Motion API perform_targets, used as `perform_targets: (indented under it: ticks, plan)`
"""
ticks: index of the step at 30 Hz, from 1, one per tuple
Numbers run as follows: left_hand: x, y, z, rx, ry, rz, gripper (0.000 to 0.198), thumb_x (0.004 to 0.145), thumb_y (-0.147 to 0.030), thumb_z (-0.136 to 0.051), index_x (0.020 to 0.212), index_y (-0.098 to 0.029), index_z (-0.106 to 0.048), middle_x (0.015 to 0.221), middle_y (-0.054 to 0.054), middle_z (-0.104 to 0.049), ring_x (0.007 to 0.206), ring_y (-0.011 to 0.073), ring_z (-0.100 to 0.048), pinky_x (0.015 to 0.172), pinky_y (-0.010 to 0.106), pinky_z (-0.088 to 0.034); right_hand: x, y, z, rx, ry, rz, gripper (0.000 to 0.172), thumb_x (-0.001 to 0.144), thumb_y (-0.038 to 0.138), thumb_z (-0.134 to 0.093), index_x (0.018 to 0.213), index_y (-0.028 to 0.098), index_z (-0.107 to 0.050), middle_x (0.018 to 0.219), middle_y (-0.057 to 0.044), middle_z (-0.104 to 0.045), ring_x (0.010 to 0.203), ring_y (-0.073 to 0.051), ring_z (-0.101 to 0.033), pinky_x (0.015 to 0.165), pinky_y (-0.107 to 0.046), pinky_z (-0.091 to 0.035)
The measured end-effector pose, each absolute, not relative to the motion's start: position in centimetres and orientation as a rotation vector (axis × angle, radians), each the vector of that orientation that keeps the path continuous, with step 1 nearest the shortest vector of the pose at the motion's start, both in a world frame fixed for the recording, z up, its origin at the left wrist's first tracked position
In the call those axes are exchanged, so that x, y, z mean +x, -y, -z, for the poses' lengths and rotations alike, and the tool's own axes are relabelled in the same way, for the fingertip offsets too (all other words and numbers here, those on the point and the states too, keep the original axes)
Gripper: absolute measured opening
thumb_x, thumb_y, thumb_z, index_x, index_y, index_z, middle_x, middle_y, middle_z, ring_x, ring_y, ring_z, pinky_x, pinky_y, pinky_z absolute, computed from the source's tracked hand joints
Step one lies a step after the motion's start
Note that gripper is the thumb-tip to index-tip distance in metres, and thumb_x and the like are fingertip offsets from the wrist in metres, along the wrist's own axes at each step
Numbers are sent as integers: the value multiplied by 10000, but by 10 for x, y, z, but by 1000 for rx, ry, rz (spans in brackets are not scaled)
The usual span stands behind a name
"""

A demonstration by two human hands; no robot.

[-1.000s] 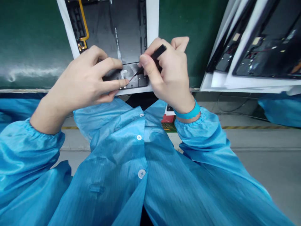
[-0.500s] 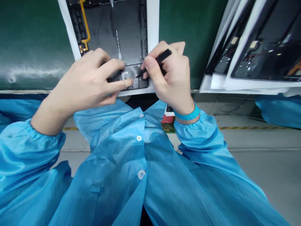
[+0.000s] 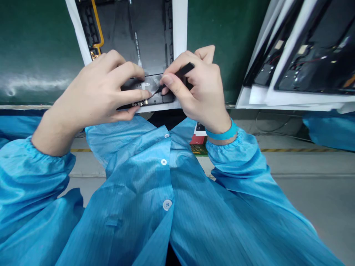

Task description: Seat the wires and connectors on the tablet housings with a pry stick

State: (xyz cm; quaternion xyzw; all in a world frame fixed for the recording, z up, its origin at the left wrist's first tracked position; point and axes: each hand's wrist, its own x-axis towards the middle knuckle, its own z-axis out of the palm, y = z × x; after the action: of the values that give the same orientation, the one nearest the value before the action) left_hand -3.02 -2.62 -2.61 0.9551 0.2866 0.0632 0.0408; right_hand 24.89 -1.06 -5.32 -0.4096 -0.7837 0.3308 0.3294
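Observation:
An opened tablet-like device (image 3: pixel 155 37) with a white frame and dark inner plate lies on the green work surface in front of me. My left hand (image 3: pixel 94 92) rests on its near edge, fingers curled and pressing down on the lower part, index fingertip close to a small connector area. My right hand (image 3: pixel 199 88) pinches black tweezers (image 3: pixel 177 75), whose thin tips point left and down onto the same spot beside my left fingertip. A yellow flex cable (image 3: pixel 97 31) runs along the device's left side.
A stack of similar opened devices in white trays (image 3: pixel 299 66) leans at the right. The green mat (image 3: pixel 36 48) spreads to the left. Below the bench edge are my blue gown, a red box (image 3: pixel 198 139) and grey floor with a yellow line.
Both hands stayed on the device's near edge. The tweezers shifted slightly, tilting and moving a little left and down; my left hand edged marginally leftward.

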Motion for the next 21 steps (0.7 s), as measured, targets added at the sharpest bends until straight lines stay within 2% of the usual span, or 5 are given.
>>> perform_targets:
  ticks: [4, 8, 14, 18, 21]
  plan:
    - [-32, 26, 25, 2948, -870, -212, 351, 1192, -405, -519, 1392, -240, -756, 1457, 100, -637, 1228, 281, -663, 933, 469, -652, 253, 3, 51, -1044, 2112, -842, 496, 1160, 704, -419, 951, 347, -693, 853, -19, -817, 900, -283, -715, 1056, -535, -529]
    - [-34, 25, 26, 2884, -873, -153, 400, 1206, -450, -487, 1429, -264, -762, 1508, 83, -617, 1336, 317, -644, 998, 524, -655, 261, -10, 41, -905, 2331, -954, 519, 1150, 744, -424, 985, 355, -727, 1007, -4, -855, 985, -273, -775, 1081, -518, -550]
    - [-33, 26, 25, 2930, -843, -192, 380, 1206, -426, -508, 1444, -255, -750, 1494, 95, -635, 1304, 326, -668, 958, 501, -667, 265, -14, 28, -926, 2260, -1184, 500, 1114, 780, -509, 969, 375, -766, 887, 26, -847, 855, -252, -790, 1032, -484, -603]
    - [-33, 25, 25, 2848, -881, -135, 409, 1217, -464, -482, 1435, -263, -763, 1528, 90, -617, 1392, 334, -634, 1041, 546, -656, 265, -12, 29, -928, 2227, -1166, 490, 1100, 777, -545, 955, 374, -782, 877, 16, -853, 860, -264, -790, 943, -471, -619]
    - [-32, 25, 24, 2862, -882, -90, 434, 1222, -475, -448, 1431, -266, -766, 1516, 82, -614, 1396, 327, -640, 1034, 553, -673, 265, -12, 32, -882, 2234, -1123, 436, 1123, 712, -562, 956, 369, -773, 882, 20, -850, 829, -249, -777, 940, -461, -612]
